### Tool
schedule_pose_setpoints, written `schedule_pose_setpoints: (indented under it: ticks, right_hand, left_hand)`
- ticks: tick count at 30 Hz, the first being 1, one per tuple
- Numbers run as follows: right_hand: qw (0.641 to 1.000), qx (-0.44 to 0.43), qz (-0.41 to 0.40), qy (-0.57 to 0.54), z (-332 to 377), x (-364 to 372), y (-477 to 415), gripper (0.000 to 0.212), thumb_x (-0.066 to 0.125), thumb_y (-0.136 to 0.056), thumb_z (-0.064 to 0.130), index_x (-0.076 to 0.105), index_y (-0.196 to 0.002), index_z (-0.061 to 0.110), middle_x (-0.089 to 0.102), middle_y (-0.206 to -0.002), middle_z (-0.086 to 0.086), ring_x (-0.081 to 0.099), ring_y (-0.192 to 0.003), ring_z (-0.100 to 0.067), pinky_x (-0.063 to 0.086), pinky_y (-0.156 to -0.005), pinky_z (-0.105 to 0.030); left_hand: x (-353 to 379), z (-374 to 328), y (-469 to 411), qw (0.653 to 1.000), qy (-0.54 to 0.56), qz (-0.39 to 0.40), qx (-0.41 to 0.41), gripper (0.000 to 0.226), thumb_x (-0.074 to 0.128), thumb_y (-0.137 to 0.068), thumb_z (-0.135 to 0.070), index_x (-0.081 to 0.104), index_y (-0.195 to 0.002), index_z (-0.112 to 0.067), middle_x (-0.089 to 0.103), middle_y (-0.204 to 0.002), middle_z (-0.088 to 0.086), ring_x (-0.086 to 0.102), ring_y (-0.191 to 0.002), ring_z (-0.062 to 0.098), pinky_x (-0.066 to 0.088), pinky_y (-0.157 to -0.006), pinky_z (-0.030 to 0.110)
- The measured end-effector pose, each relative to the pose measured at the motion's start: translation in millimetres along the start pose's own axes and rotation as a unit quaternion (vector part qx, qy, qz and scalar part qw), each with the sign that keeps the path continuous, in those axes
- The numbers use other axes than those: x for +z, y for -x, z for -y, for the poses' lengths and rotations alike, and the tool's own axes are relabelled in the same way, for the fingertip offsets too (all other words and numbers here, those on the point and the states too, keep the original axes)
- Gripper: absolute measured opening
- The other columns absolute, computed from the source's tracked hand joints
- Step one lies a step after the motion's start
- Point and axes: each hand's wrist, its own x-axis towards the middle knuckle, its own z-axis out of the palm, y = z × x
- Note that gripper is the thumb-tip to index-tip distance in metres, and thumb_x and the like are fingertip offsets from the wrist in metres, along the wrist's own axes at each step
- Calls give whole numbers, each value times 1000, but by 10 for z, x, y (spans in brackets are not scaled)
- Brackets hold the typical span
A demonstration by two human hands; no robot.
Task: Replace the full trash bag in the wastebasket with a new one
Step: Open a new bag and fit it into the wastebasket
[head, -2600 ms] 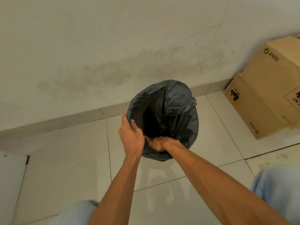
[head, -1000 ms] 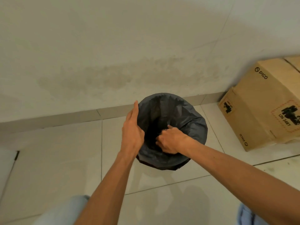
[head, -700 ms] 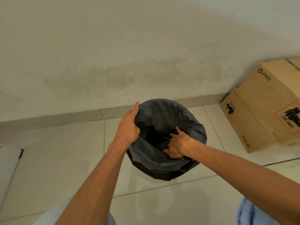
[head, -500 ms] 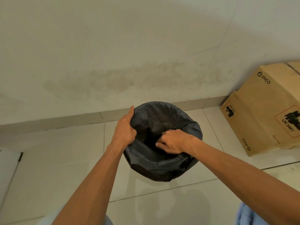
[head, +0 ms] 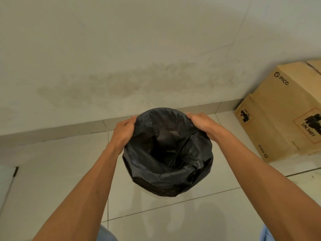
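Black trash bag (head: 166,153), one, rim in curled fingers (head: 131,121) of two hands: left hand (head: 124,131), right hand (head: 202,123).

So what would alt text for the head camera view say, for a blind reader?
A left hand and right hand grip opposite sides of an open black trash bag on a tiled floor beside a wall; a cardboard box stands at right.

Soft, dim indoor light with a yellow-green cast, no hard source in view. Inside of the trash bag (head: 166,153) goes near black, detail lost; a small pale sheen on its folds at the right. Floor (head: 173,214) just nearer than the bag carries faint, blurry shadows. Wide-angle bend: skirting (head: 69,131) behind the bag bows, cardboard box (head: 281,119) to its right leans. Fine detail slightly smeared throughout.
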Motion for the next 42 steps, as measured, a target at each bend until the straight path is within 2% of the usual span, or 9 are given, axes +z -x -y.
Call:
schedule_pose_setpoints:
  ticks: [3, 8, 15, 19, 23, 28, 35, 39, 42]
  right_hand:
    - [999, -4, 1, -33, -16, 54, -4, 44, 50, -99, 41, 74, -107, 4, 75, -100, -9, 70, -90, -25, 54, -88, -37]
    - [993, -95, -71, -18, 72, 140, -42, 54, 45, -104, 44, 70, -112, -4, 73, -111, -18, 68, -102, -28, 51, -98, -40]
    - [964, -163, -120, -173, -330, -15, 296, 20, 57, -98, 25, 72, -110, 27, 73, -110, 9, 66, -106, -9, 50, -95, -35]
    - [948, -157, -73, -266, -676, 216, 445, 41, 55, -91, 0, 67, -120, 26, 68, -123, 10, 62, -118, -12, 52, -91, -31]
    - [943, -208, -81, -245, -901, 427, 400, 43, 70, -93, 9, 66, -125, 37, 68, -124, 20, 65, -113, -14, 56, -93, -30]
    - [938, -218, -113, -245, -928, 537, 280, 32, 72, -93, 9, 71, -114, 33, 75, -112, 11, 71, -101, -12, 58, -89, -28]
    - [928, -75, -89, -353, -923, 595, 210, 18, 61, -101, 16, 79, -100, 13, 77, -88, 3, 65, -79, -12, 53, -70, -24]
    - [929, -29, -56, -366, -864, 679, 201, 24, 58, -99, 11, 79, -90, 18, 77, -101, -15, 65, -89, -22, 55, -82, -39]
    - [919, -15, -40, -392, -790, 691, 235, 27, 52, -102, 11, 76, -96, 23, 77, -101, -9, 68, -92, -20, 54, -83, -34]
  left_hand:
    - [-4, 75, -16, 998, -42, -3, 37, 34, 55, -96, -47, 74, -95, -19, 72, -94, 4, 67, -89, 21, 55, -85, 36]
    - [96, 124, 27, 988, -64, -101, 94, 39, 52, -100, -37, 58, -68, -15, 54, -65, 2, 48, -60, 14, 38, -53, 24]
    - [-146, 111, -62, 972, -119, -189, 65, 35, 49, -102, -30, 66, -112, -1, 66, -107, 20, 60, -103, 37, 44, -83, 36]
    - [-177, 37, -63, 935, -245, -174, 188, 62, 58, -96, -26, 32, -151, -15, 33, -152, 16, 38, -136, 36, 36, -110, 47]
    - [-97, -51, -240, 883, -367, -101, 274, 74, 61, -93, -30, 21, -155, -26, 27, -157, 8, 37, -137, 36, 42, -104, 53]
    - [-125, 113, -399, 844, -432, -92, 303, 58, 55, -94, -10, 39, -149, -18, 39, -149, 11, 51, -117, 44, 51, -90, 55]
    - [-167, 155, -347, 861, -387, -109, 312, 73, 50, -79, 11, 44, -147, -17, 43, -151, 6, 53, -124, 37, 48, -98, 45]
    - [-148, 164, -295, 871, -367, -118, 305, 74, 51, -79, 13, 44, -147, -16, 43, -151, 5, 54, -124, 35, 47, -100, 42]
    - [-142, 186, -270, 878, -352, -122, 300, 75, 51, -77, 13, 46, -146, -17, 43, -151, 2, 54, -124, 33, 48, -98, 40]
